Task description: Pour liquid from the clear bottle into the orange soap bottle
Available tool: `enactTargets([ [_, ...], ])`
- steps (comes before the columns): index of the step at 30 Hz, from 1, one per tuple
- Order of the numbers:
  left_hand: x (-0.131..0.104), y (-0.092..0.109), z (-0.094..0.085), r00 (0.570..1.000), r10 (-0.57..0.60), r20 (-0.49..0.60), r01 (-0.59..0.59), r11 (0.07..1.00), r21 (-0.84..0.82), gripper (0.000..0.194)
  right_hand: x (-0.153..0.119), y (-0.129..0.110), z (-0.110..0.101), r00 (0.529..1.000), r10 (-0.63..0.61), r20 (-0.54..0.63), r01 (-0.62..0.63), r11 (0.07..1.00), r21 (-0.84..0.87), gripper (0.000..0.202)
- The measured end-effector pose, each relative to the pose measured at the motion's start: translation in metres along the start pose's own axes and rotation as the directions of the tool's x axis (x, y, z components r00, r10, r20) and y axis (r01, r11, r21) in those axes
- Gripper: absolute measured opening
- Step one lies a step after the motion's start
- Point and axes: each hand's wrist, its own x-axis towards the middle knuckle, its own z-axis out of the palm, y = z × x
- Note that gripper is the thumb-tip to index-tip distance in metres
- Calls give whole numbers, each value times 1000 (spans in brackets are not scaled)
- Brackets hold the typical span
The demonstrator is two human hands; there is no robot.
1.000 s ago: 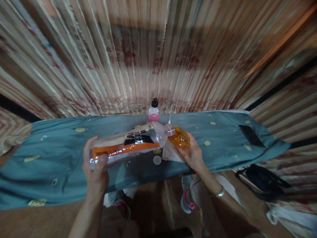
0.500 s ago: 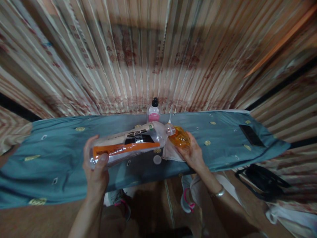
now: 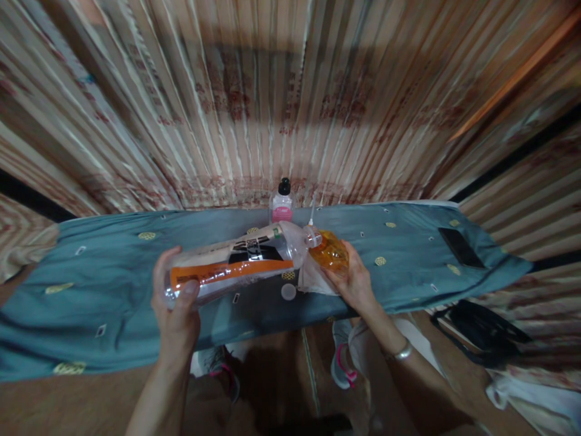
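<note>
My left hand is wrapped round the base of a large clear plastic bottle with an orange and black label. The bottle lies nearly level, its neck pointing right. Closed on a small bottle of amber liquid is my right hand. The two bottle mouths meet; whether they touch cannot be made out. Beneath them a white cloth or paper lies on the table, with a round white cap beside it. A thin white pump or nozzle with a tube shows just behind.
A clear bottle with a pink label and black cap stands at the table's back. On the right of the teal tablecloth lies a black phone. A black bag is on the floor at right. Striped curtains hang behind.
</note>
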Motion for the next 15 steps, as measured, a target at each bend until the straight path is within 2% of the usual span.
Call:
enactTargets([
  [7,0,0,1,998,61,19,-62,996,71,79,0,0,0,1000,11,-6,-11,1000,-17,81],
  [12,0,-2,0,999,50,20,-51,997,64,79,1,-1,-1,1000,19,13,-19,1000,-6,80],
  [15,1,-6,-2,988,143,63,-152,974,168,74,1,-1,-1,1000,9,10,-9,1000,-1,81],
])
